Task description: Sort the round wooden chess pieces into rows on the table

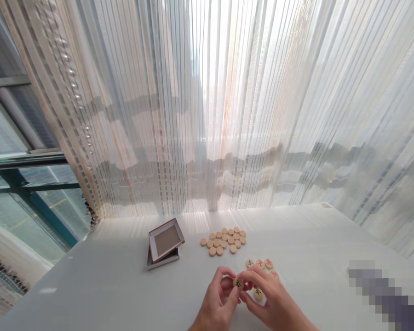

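Observation:
A round wooden Chinese chess piece [238,284] with a black character is pinched between the thumb and fingers of my left hand [216,301]. Curled over from the other side, my right hand [273,298] has its fingertips on the same piece. Beneath the right hand's fingers sits another black-marked piece [258,293]; part of it is covered. Just beyond that hand are face-up pieces on the white table [117,289]: one with a black character [250,263] and several with red ones [268,263], some partly hidden.
Several plain-faced pieces [225,237] lie in a loose cluster farther back. To their left, an open box [163,262] has its lid [177,224] resting tilted on it. Striped sheer curtains [207,138] hang along the table's far edge. A pixelated dark shape [389,289] covers the lower right.

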`<state>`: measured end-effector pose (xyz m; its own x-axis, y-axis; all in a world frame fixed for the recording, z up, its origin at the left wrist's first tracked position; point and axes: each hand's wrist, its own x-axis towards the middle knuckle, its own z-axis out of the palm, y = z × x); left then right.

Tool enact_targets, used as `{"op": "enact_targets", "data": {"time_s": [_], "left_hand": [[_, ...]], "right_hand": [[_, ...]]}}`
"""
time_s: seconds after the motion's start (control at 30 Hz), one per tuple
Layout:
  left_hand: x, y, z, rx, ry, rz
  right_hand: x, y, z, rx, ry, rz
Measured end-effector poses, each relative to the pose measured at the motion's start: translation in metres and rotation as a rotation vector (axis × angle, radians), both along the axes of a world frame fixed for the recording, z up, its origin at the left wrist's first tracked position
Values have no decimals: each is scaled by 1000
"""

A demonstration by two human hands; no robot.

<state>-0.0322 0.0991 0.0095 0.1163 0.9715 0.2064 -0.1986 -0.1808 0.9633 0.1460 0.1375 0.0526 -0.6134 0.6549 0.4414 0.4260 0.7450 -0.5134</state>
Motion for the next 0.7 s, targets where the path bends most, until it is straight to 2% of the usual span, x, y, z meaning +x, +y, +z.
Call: {"op": "enact_targets", "data": {"time_s": [0.37, 0.7], "left_hand": [[-2, -2, 12, -35, 60, 24], [-2, -6, 11, 15, 50, -65]], "right_hand": [[-2, -2, -3, -32, 53, 32], [2, -3, 0, -88, 54, -7]]}}
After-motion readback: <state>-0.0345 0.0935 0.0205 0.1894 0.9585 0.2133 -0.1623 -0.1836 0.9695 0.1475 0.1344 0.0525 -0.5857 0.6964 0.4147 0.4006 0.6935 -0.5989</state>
